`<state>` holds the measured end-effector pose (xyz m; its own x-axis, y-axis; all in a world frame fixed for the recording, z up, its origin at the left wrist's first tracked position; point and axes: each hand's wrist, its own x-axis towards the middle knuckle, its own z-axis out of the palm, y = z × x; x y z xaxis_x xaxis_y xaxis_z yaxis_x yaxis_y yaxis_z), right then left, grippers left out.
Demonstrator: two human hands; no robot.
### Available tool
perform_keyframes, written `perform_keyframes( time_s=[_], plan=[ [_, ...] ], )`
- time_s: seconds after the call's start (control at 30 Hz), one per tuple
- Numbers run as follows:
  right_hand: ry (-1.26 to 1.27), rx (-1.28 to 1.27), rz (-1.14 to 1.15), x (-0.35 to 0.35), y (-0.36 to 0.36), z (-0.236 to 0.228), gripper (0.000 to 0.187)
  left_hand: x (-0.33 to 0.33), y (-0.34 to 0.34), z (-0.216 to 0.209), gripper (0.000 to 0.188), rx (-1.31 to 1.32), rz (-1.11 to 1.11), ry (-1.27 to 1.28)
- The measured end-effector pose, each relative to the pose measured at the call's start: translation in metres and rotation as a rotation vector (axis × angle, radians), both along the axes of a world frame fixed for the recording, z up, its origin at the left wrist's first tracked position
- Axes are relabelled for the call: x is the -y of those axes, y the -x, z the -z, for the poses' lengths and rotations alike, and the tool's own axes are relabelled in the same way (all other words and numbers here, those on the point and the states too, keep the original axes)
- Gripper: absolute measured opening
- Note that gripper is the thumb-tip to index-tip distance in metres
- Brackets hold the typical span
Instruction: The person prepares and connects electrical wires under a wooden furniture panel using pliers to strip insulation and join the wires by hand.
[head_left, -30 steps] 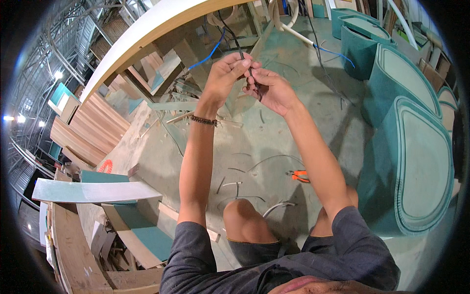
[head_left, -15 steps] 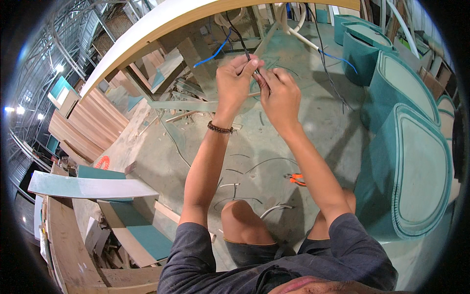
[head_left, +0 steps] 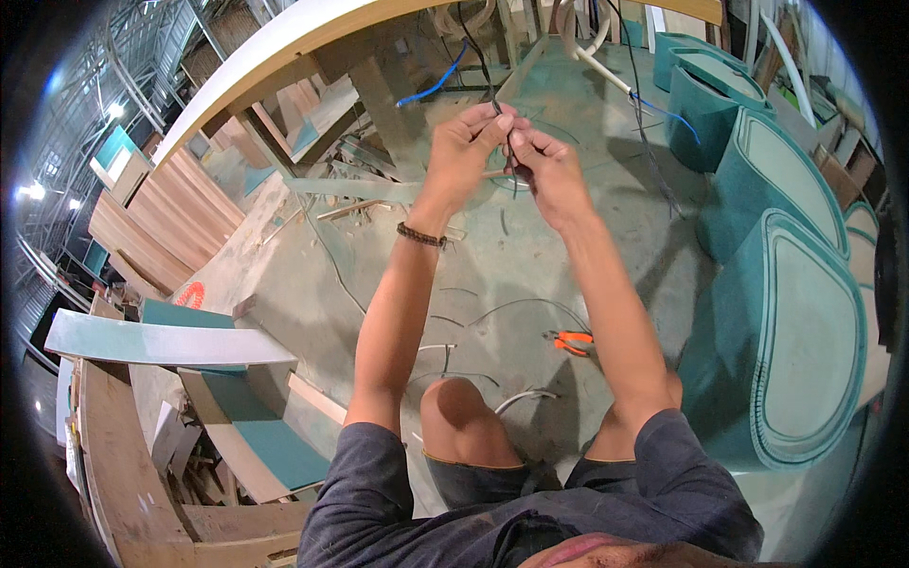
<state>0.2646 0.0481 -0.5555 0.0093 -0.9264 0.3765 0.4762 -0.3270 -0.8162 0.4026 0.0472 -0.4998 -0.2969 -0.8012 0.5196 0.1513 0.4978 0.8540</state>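
Part of the black cable [head_left: 487,73] is being covered by the left hand [head_left: 464,156] and the right hand [head_left: 552,178], so its gripped stretch is being kept from view. The curved panel [head_left: 284,49] is being cut off by the top edge, the dark shirt [head_left: 374,492] by the lower. A farther teal piece [head_left: 776,170] is being partly hidden by the nearest teal piece [head_left: 795,341].

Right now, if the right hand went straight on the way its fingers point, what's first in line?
The black cable, right against the right hand, looks first; the left hand seems close beyond, though depth between the hands is hard to judge.
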Motion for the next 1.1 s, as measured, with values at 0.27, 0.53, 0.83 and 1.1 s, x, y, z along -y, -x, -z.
perform_keyframes(
  time_s=[0.27, 0.53, 0.83, 1.1],
  plan=[
    [-0.143, 0.093, -0.271, -0.022, 0.002, -0.012, 0.018, -0.005, -0.008, -0.001, 0.027, 0.070, 0.008, -0.023],
    [-0.146, 0.524, -0.809, -0.010, 0.002, -0.001, 0.018, 0.000, -0.011, 0.006, 0.026, 0.043, 0.183, -0.067],
    [-0.156, 0.435, -0.923, -0.002, -0.002, 0.006, 0.025, 0.013, -0.021, 0.018, 0.026, -0.071, 0.311, -0.166],
    [-0.540, -0.679, -0.333, -0.030, 0.068, 0.115, 0.030, 0.000, -0.014, 0.032, 0.030, -0.184, 0.362, -0.183]
  ],
)
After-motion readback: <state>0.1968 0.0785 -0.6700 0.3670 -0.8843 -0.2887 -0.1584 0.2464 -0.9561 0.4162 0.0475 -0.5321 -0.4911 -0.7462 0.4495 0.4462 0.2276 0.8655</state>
